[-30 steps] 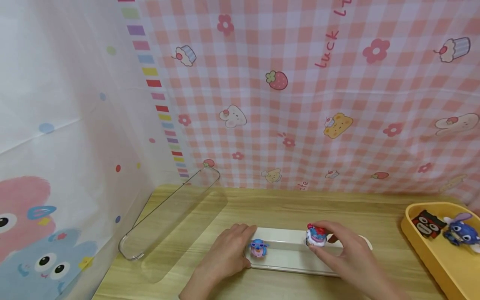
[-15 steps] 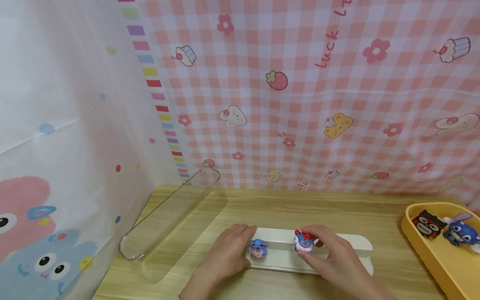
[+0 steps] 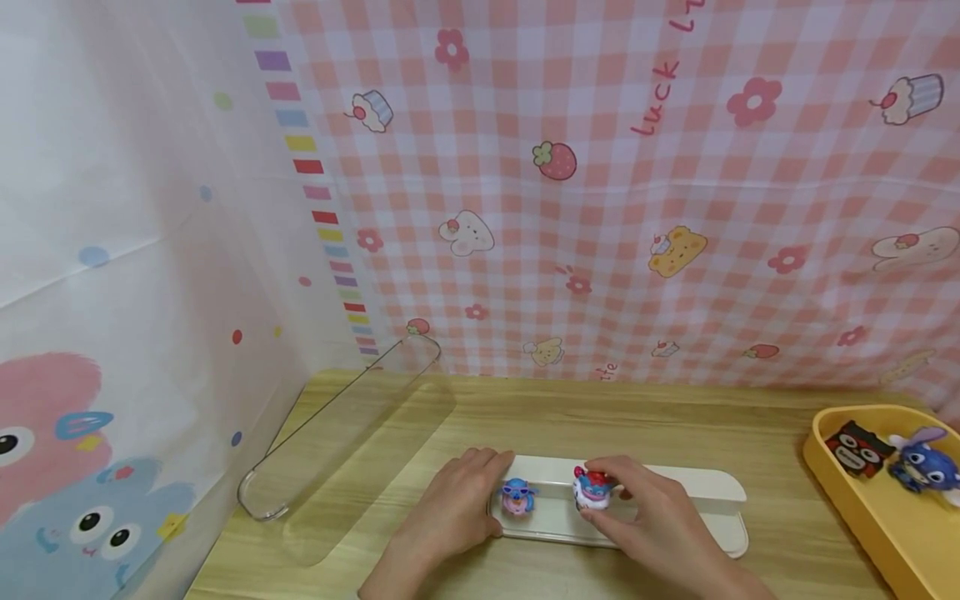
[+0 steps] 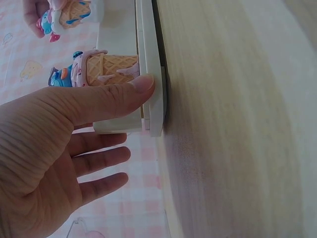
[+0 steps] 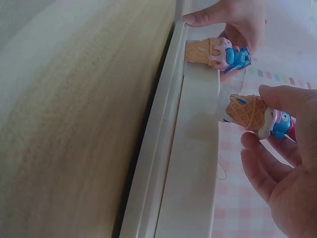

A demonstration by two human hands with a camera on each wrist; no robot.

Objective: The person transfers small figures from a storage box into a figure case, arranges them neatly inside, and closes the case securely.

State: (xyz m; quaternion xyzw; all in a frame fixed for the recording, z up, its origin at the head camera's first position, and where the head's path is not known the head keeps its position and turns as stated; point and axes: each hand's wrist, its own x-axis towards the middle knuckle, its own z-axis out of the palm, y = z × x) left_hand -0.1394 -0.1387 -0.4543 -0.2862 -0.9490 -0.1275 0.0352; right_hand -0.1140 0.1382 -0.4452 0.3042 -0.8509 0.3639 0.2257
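Observation:
A long white stepped display base [image 3: 708, 483] lies on the wooden table. My left hand [image 3: 461, 504] holds its left end, thumb on the front edge and fingers toward the back. Beside that hand a blue figurine [image 3: 517, 497] in sunglasses stands upright on the lower step; the left wrist view shows its waffle cone [image 4: 111, 69]. Between thumb and fingertips, my right hand [image 3: 652, 517] pinches a second ice-cream-cone figurine [image 3: 591, 492] with a red and blue top. In the right wrist view this cone [image 5: 247, 111] appears raised off the base.
A clear plastic cover [image 3: 337, 442] lies slanted on the table at the left. At the right edge a yellow tray [image 3: 847, 517] holds a dark owl-faced block [image 3: 857, 450] and a blue big-eared figure [image 3: 922, 465]. A pink checked cloth [image 3: 600, 208] hangs behind the table.
My right hand has carried the red-topped ice-cream-cone figurine leftward along the base, closer to the standing blue figurine. The left hand has stayed in place.

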